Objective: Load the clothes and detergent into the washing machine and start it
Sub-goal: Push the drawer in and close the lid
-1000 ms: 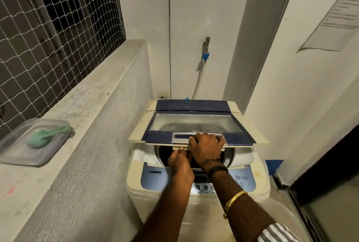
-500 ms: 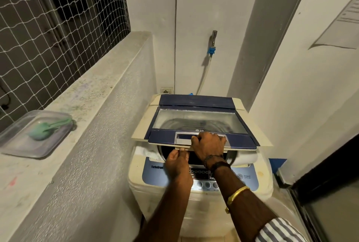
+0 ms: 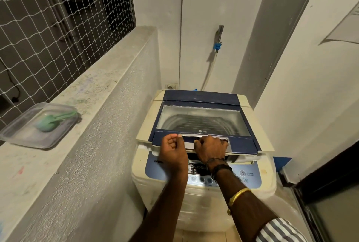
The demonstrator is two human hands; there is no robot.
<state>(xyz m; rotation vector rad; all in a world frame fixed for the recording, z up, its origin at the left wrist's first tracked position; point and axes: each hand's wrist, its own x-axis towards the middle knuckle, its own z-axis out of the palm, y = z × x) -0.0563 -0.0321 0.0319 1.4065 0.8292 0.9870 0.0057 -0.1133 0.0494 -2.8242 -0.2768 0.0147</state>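
Observation:
A cream top-loading washing machine (image 3: 262, 181) stands in the corner. Its blue lid (image 3: 244, 144) with a glass window (image 3: 202, 121) lies almost flat, a narrow gap left at the front. My right hand (image 3: 210, 148) grips the silver lid handle from above. Beside it on the left, my left hand (image 3: 172, 150) is curled into a loose fist at the lid's front edge and holds nothing. The drum shows blurred through the glass; I cannot make out clothes inside. The blue control panel (image 3: 247, 175) with its power and start buttons lies just below my wrists.
On the concrete ledge (image 3: 87, 102) to the left sits a clear plastic container (image 3: 29, 135) with a green scoop (image 3: 50, 121) inside. A tap with a hose (image 3: 219, 36) and a wall socket (image 3: 171, 86) are behind the machine. A dark door frame (image 3: 330, 183) is at right.
The lid has come down from a raised tilt to nearly flat under my right hand. My left hand has let go of the front edge and closed into a fist.

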